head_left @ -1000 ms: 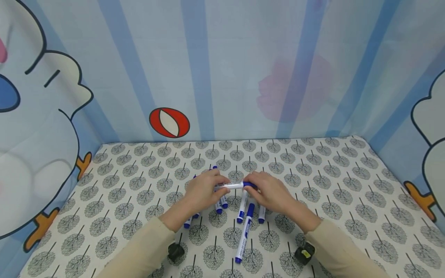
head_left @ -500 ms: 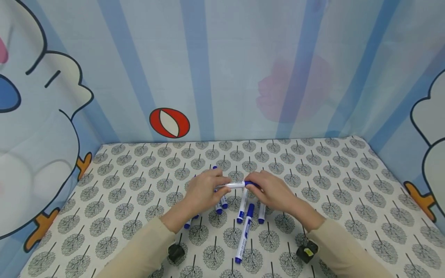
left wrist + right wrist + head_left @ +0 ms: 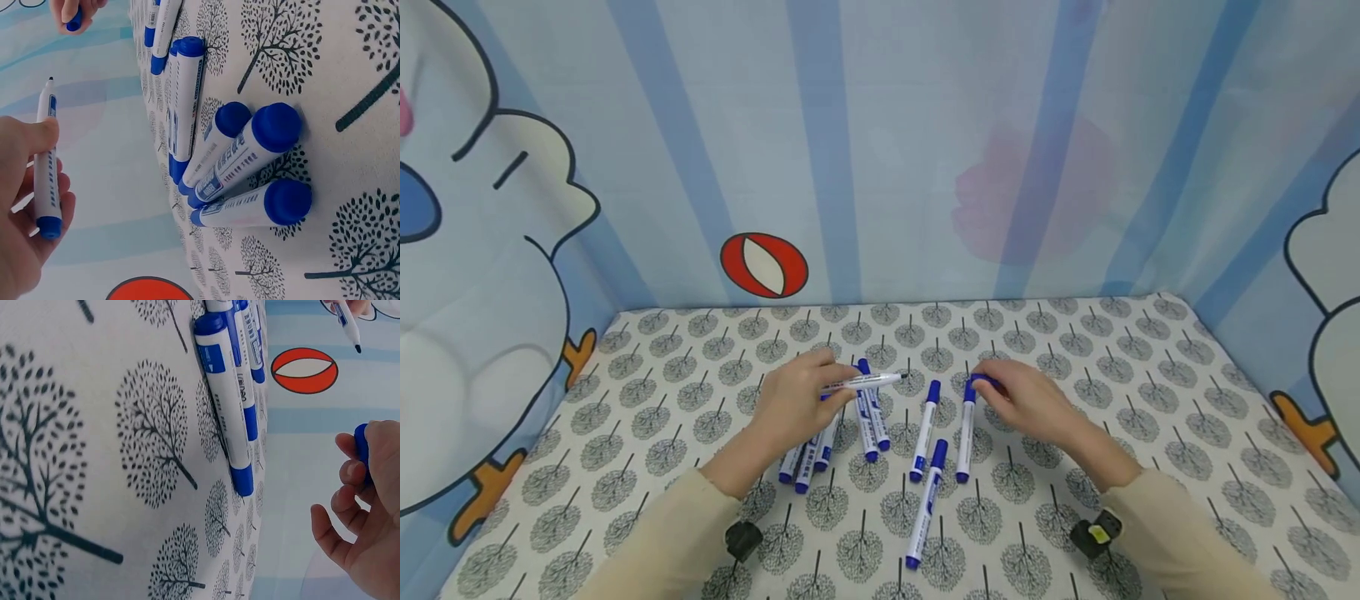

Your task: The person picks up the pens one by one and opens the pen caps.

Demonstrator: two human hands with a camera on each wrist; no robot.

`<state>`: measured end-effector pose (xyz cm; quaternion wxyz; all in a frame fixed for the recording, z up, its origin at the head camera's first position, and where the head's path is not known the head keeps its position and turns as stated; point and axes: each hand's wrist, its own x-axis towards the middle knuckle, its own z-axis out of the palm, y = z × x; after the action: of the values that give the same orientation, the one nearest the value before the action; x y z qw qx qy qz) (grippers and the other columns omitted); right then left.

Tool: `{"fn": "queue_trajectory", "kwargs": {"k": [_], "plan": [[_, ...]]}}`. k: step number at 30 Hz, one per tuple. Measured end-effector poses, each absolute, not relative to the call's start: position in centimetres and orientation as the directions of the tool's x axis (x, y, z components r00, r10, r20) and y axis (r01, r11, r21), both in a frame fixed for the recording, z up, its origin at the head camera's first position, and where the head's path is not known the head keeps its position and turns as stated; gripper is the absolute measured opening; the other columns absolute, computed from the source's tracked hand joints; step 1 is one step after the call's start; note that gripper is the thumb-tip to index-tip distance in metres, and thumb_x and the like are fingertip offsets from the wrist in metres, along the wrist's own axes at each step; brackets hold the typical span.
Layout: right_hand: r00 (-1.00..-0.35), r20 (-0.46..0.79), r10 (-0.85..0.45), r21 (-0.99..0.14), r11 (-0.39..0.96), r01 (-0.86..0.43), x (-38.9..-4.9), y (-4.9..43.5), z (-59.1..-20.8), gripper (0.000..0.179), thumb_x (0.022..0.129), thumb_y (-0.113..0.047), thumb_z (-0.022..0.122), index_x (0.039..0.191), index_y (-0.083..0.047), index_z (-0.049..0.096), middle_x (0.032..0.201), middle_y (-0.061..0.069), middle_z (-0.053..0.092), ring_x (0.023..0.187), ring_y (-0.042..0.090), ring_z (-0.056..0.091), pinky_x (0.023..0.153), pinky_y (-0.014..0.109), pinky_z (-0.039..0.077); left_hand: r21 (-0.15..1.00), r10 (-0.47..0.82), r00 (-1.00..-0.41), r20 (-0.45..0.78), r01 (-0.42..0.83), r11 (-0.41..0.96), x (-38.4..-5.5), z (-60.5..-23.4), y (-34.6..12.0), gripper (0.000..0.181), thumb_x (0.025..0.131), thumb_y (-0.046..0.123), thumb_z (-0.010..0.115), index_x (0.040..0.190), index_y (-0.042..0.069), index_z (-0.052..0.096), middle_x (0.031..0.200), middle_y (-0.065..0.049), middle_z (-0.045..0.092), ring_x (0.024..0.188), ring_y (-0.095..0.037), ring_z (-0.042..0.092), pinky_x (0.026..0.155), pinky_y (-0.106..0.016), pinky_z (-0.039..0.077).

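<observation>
At left, on white fabric printed with grey trees (image 3: 647, 492), three white cylindrical markers with blue ends (image 3: 807, 467), close together. In the curled left hand (image 3: 793, 400), gripped by thumb and fingers above the fabric, an uncapped white marker (image 3: 868, 382) (dark tip bare, pointing right). Next, two blue-and-white markers (image 3: 866, 423), side by side; then three spaced-apart capped markers (image 3: 927, 431). At right, in the right hand (image 3: 1028, 404), pinched above the fabric, a small blue cylindrical cap (image 3: 987, 382), with other fingers loosely bent.

Tree-print counter (image 3: 1075, 333), eight blue-capped markers (image 3: 927, 504) lying on it.
Three bunch together at left, two lie side by side mid-counter, three spread right.
</observation>
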<state>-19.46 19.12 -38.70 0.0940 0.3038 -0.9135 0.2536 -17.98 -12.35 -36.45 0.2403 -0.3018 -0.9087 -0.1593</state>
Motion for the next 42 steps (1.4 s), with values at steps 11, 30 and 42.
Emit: {"fn": "queue_trajectory", "kwargs": {"k": [11,30,42], "plan": [[-0.848,0.256,-0.464,-0.361,0.768,-0.529,-18.9,18.7,-38.5,0.021,0.09,-0.019,0.057,0.109,-0.012,0.061,0.092,-0.005,0.061,0.074,0.006,0.055,0.06,0.023,0.046,0.155,0.415,-0.792,0.448,0.526,0.836,-17.5,-36.7,-13.0,0.022,0.075,0.026,0.076,0.095,0.02,0.072,0.08,0.008,0.06,0.059,-0.006,0.051,0.043,-0.016,0.036],[-0.837,0.326,-0.44,-0.293,0.795,-0.532,-18.9,20.2,-38.4,0.026,0.086,-0.019,0.063,0.11,-0.011,0.061,0.093,0.004,0.068,0.079,0.018,0.063,0.06,0.028,0.051,0.156,0.298,-0.908,0.294,0.354,0.922,-17.2,-36.1,-17.3,0.027,0.076,0.026,0.073,0.102,0.019,0.07,0.086,0.001,0.069,0.054,-0.008,0.052,0.036,-0.02,0.032],[-0.82,0.402,-0.408,-0.24,0.817,-0.524,-18.9,21.1,-38.4,0.023,0.081,-0.016,0.067,0.103,-0.008,0.063,0.091,0.003,0.062,0.08,0.017,0.057,0.064,0.031,0.047,0.217,0.197,-0.945,0.263,0.257,0.942,-16.9,-35.8,-20.4,0.026,0.078,0.027,0.071,0.101,0.014,0.069,0.086,-0.002,0.067,0.055,-0.009,0.052,0.038,-0.023,0.035]]}}
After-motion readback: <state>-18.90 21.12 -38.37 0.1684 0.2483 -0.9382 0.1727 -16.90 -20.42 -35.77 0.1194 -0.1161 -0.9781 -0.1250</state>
